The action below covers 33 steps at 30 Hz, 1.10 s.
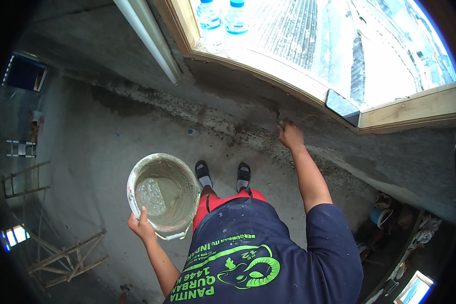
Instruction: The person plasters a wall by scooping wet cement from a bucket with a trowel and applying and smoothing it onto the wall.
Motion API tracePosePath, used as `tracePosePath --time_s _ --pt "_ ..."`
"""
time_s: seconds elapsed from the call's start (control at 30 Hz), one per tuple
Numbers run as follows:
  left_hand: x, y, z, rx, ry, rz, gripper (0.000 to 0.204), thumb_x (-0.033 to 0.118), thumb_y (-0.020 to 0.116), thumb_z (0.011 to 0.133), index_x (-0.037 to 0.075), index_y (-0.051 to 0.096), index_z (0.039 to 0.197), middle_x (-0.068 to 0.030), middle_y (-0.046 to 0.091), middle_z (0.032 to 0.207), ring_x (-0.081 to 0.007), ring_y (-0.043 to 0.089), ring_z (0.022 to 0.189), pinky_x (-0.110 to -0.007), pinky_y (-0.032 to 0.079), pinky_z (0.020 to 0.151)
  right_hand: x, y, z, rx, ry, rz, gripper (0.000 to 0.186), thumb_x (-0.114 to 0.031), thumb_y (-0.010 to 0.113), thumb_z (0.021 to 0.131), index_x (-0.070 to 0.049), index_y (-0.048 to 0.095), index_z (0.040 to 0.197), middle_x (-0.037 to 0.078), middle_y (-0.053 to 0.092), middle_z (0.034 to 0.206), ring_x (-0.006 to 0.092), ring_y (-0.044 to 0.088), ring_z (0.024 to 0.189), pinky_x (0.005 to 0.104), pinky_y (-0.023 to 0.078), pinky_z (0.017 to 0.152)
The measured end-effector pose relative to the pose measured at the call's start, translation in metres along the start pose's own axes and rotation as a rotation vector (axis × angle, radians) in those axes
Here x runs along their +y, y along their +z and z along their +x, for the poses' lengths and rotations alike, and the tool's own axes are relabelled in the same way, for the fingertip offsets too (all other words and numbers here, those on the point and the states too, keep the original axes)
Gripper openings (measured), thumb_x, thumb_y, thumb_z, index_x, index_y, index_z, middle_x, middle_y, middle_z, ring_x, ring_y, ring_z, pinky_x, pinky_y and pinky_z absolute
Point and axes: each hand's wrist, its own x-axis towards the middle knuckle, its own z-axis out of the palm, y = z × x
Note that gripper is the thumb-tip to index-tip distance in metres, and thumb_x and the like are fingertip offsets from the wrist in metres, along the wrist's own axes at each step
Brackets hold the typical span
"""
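My left hand (143, 225) grips the rim of a round bucket (185, 195) at lower left of centre; wet grey mortar (162, 195) coats its inside and lies in the bottom. My right hand (291, 135) is closed on the handle of a small trowel (277, 115), whose narrow blade is against the grey plastered wall (228, 81) just beneath a wooden window frame (400, 114). The trowel's blade is hard to make out against the wall. A phone (342, 106) rests on the sill above my right hand.
Two water bottles (223, 23) stand on the sill, beside a white pipe (147, 40). My sandalled feet are on the concrete floor (101, 147), near a rough strip along the wall base. Wooden trestles (71, 258) and a ladder (20, 148) are at left, buckets (380, 215) and clutter lower right.
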Motion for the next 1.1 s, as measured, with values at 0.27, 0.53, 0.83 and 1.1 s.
tracePosePath --time_s 0.27,0.53,0.83,1.1 --pt "0.001 0.003 0.022 -0.021 0.042 0.064 0.018 0.004 0.066 0.09 -0.009 0.068 0.102 -0.006 0.069 0.092 -0.013 0.06 0.082 -0.028 0.048 0.079 -0.018 -0.035 0.002 -0.035 -0.061 0.024 0.038 -0.041 0.058 0.095 -0.008 0.06 0.114 0.022 0.071 0.096 0.0428 0.069 0.09 0.054 0.055 0.076" --pt "0.01 0.005 0.044 -0.041 0.076 -0.023 0.017 0.004 0.065 0.091 -0.009 0.068 0.101 -0.0058 0.069 0.092 -0.0127 0.06 0.082 -0.028 0.048 0.079 0.018 -0.015 -0.008 -0.129 0.024 -0.173 0.039 -0.042 0.058 0.095 -0.008 0.06 0.113 0.023 0.07 0.093 0.0439 0.069 0.084 0.0546 0.055 0.073" --pt "0.0 0.003 0.058 -0.076 0.089 0.034 0.016 0.004 0.065 0.091 -0.009 0.069 0.1 -0.006 0.07 0.092 -0.0129 0.061 0.082 -0.029 0.048 0.077 0.0 -0.032 0.0 0.033 -0.012 -0.076 0.039 -0.041 0.06 0.093 -0.007 0.064 0.112 0.024 0.071 0.095 0.0435 0.07 0.082 0.0544 0.055 0.072" --pt "0.009 0.012 0.055 -0.024 0.09 -0.023 0.016 0.004 0.065 0.091 -0.009 0.069 0.099 -0.0058 0.07 0.09 -0.0118 0.059 0.08 -0.029 0.048 0.075 -0.012 -0.05 -0.015 -0.007 -0.044 -0.091 0.032 -0.037 0.062 0.093 -0.007 0.062 0.102 0.021 0.07 0.092 0.0438 0.069 0.08 0.0536 0.055 0.069"
